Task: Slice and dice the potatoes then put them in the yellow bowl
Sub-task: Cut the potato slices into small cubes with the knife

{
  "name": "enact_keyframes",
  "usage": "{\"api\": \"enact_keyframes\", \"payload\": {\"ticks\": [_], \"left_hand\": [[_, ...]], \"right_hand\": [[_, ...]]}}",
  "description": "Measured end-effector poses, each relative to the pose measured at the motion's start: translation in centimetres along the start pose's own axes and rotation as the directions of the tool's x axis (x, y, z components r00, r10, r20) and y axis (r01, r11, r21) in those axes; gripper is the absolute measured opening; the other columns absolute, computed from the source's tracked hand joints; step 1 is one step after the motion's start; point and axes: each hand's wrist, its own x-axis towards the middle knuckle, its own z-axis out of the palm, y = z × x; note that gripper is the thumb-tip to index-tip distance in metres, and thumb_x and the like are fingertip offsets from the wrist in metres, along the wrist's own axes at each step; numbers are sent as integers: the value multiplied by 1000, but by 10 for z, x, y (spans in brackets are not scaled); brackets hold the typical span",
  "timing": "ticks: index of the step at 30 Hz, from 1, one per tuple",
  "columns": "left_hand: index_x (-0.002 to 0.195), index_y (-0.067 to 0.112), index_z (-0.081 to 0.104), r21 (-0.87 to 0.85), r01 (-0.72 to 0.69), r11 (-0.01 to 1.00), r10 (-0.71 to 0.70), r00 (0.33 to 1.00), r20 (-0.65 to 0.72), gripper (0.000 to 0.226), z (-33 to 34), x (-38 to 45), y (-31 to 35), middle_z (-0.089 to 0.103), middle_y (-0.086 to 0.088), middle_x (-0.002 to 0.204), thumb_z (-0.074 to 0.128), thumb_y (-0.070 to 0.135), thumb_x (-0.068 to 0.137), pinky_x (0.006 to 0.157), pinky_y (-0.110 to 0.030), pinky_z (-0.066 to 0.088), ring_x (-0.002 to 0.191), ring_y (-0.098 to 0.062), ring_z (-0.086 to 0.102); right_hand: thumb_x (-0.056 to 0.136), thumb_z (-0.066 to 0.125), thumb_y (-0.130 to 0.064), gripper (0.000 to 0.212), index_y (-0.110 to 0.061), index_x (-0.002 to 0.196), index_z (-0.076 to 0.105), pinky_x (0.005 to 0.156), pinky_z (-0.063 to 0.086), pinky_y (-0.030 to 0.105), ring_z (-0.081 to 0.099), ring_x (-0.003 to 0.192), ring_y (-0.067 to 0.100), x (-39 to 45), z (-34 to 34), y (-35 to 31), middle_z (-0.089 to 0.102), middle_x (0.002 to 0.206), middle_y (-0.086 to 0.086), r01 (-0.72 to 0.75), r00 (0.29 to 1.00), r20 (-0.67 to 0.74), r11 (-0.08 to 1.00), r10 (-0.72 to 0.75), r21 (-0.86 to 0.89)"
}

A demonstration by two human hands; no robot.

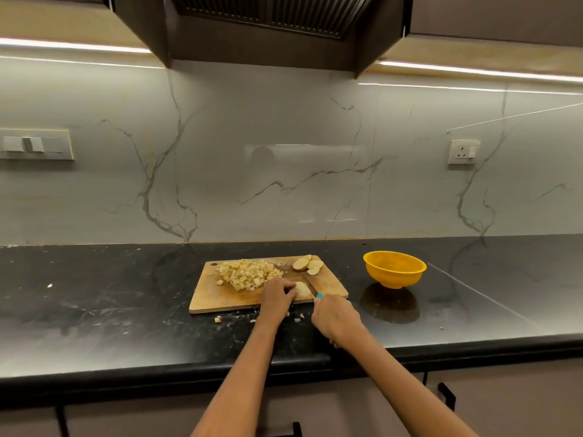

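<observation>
Two hands (336,320) (277,294), one knife (310,287), one yellow bowl (394,269).

This is a home kitchen. A dark, slatted extractor hood (271,17) hangs overhead between brown wall cabinets (498,14), with strip lights (473,70) glowing under them on both sides. The far wall is a pale marble-look backsplash (284,171) with grey veins, carrying a switch panel (36,144) at the left and a plug socket (463,152) at the right. A long black stone countertop (94,294) runs across the scene, and below its near edge sit grey cupboard fronts with black handles (447,394). On the counter, a wooden cutting board (220,298) holds diced potato (249,274), and a yellow bowl (394,269) stands to its right.
</observation>
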Motion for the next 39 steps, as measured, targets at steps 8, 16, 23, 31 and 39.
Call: {"api": "enact_keyframes", "payload": {"ticks": [8, 16, 23, 31, 39], "left_hand": [[108, 6, 69, 15, -64, 998, 64, 998, -11, 24, -1, 3, -3, 69, -7, 111, 64, 14, 86, 90, -24, 42, 103, -16, 62], [107, 6, 69, 28, -58, 998, 58, 998, 8, 22, -4, -1, 3, 70, -6, 106, 62, 12, 87, 84, -20, 41, 98, -15, 63], [115, 7, 65, 45, -12, 999, 12, 1000, -5, 27, -6, -8, 10, 66, -7, 116, 59, 14, 90, 95, -24, 39, 110, -16, 58], [111, 6, 67, -4, 28, 1000, -28, 997, -79, 24, -5, -6, 6, 67, -8, 114, 61, 11, 89, 94, -21, 38, 109, -16, 59], [105, 4, 70, -29, 7, 1000, -9, 997, -78, 21, -7, -5, 5, 70, -10, 107, 63, 10, 86, 84, -16, 37, 102, -17, 62]], "right_hand": [[97, 40, -17, 28, 2, 100, 60, 57, 46, 28, 66, 78, 27, 19, 4, -18, 67, 88, 14, -34, 990, 135, 999, 36, -16], [98, 39, -15, 24, 0, 82, 50, 43, 44, 23, 57, 48, 19, 13, -2, -26, 58, 62, 10, -20, 978, 203, 995, 39, -98], [100, 40, -24, 34, -5, 123, 56, 88, 48, 33, 59, 111, 25, -34, -4, 1, 61, 121, 10, 59, 995, 89, 969, -38, -242], [102, 37, -30, 38, -1, 117, 57, 81, 46, 29, 61, 108, 26, -14, -5, 1, 64, 116, 13, 8, 999, -43, 1000, -8, -21], [98, 37, -18, 31, 0, 112, 58, 60, 47, 28, 66, 96, 32, 20, 11, -17, 67, 105, 18, 52, 996, 75, 996, -47, -69]]}}
